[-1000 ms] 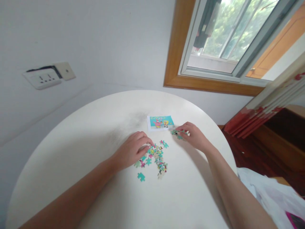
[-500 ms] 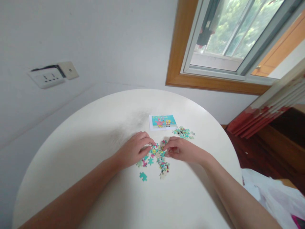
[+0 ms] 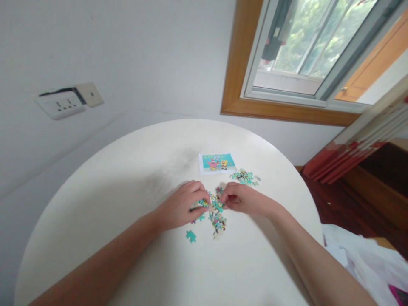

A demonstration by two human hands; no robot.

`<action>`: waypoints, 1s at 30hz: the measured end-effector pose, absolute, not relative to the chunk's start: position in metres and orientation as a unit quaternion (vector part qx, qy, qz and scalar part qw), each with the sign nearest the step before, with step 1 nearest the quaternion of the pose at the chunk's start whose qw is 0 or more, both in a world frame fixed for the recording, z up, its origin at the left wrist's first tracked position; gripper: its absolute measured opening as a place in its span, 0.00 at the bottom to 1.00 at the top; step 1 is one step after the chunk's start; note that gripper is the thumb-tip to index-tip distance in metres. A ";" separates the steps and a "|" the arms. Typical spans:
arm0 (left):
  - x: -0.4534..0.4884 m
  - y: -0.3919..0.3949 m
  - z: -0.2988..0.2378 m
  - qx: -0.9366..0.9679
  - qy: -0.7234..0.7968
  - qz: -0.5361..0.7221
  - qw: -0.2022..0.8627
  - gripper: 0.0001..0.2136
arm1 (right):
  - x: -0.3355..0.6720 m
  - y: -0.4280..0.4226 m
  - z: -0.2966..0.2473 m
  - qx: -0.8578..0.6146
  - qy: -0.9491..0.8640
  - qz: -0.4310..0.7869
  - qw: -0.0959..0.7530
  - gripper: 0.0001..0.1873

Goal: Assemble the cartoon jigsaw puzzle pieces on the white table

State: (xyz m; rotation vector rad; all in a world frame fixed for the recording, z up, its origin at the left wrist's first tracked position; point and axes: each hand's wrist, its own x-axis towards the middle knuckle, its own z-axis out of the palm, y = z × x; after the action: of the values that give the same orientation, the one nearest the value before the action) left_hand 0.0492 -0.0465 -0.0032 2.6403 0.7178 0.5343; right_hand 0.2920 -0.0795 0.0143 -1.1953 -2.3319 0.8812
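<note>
- Right now both bare hands rest on the round white table (image 3: 134, 238), fingertips meeting over the loose heap of small teal, pink and yellow cardboard puzzle pieces (image 3: 216, 214) near the middle of the tabletop.
- Left hand (image 3: 183, 206): palm down, fingers curled, tips pressed onto the left edge of the heap; a few pieces show under the fingertips, but whether any is actually pinched cannot be told.
- Right hand (image 3: 244, 199): comes in from the right, fingers bent into a loose pinch at the far right edge of the heap; the thumb and forefinger are close together, and what lies between them is too small to make out.
- One single teal puzzle piece (image 3: 191, 236) lies apart from the heap, on the near left side of it, touching nothing else.
- Farther off and to the right sits a small joined cluster of teal and dark puzzle pieces (image 3: 245, 177), clear of both hands.
- Just left of that cluster, on the far side of the heap, lies a white-bordered reference picture card with a teal cartoon scene (image 3: 217, 163), flat on the table.
- On the white wall at far left is a white wall socket plate (image 3: 60, 104).
- At far right is a wood-framed window (image 3: 287, 63), with a red and cream curtain (image 3: 357, 140) hanging to its right.
</note>
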 end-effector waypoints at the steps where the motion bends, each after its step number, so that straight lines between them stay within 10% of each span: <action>1: 0.049 -0.046 -0.003 0.933 0.252 0.187 0.177 0.07 | 0.292 -0.079 0.015 -0.427 -0.826 0.315 0.188 0.08; 30: 0.037 -0.040 0.003 0.919 0.257 0.184 0.235 0.09 | 0.273 -0.085 0.014 -0.384 -0.872 0.232 0.194 0.10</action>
State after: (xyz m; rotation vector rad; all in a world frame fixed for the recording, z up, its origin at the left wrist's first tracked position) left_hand 0.0371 -0.0404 0.0034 2.5223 0.7040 0.5059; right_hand 0.2734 -0.0852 0.0137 -1.0770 -2.4457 0.6496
